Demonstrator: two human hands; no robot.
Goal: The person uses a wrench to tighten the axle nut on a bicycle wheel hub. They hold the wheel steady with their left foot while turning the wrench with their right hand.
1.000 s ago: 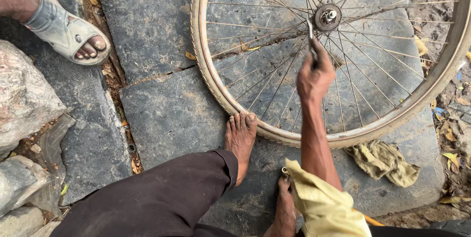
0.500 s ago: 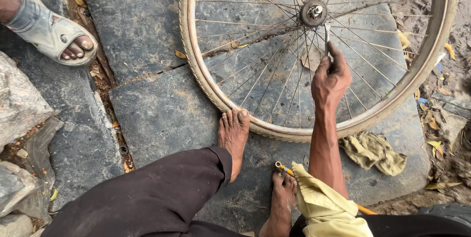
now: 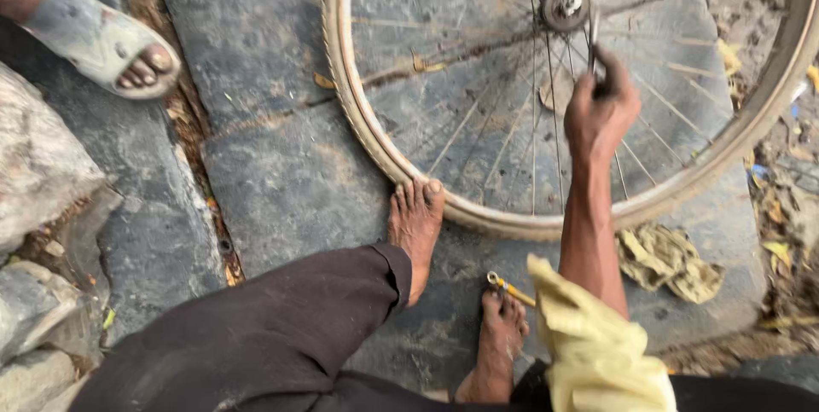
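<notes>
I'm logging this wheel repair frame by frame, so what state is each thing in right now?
Bicycle wheel: lying flat on the stone slabs, tyre off.
Right hand: closed on a thin metal tool among the spokes.
Thin metal tool: held upright beside the hub.
Left hand: out of view.
Rag: crumpled on the ground.
Yellow-handled tool: lying by the right foot.

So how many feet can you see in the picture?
3. One bare foot touches the wheel rim, another bare foot sits lower beside a small tool, and a sandalled foot is top left.
</notes>
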